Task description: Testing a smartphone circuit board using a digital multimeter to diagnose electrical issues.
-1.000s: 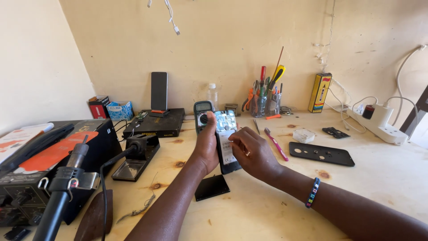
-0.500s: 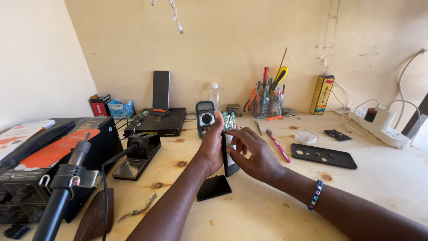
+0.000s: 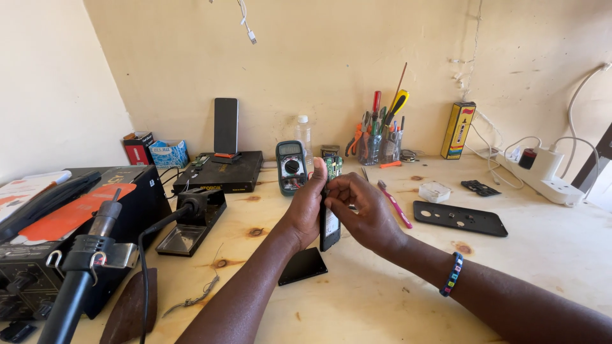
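While both hands close around one opened phone (image 3: 329, 220), its middle part stays hidden behind the fingers. Left hand (image 3: 308, 207) grips its back edge; right hand (image 3: 361, 210) pinches the front. It stands upright just in front of the one multimeter (image 3: 291, 167), above one black panel (image 3: 303, 265) on the table (image 3: 382, 299).

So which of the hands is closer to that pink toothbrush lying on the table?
The right. The right hand lies just beside the pink toothbrush, its knuckles almost reaching it. The left hand is on the far side of the opened phone that both hands hold.
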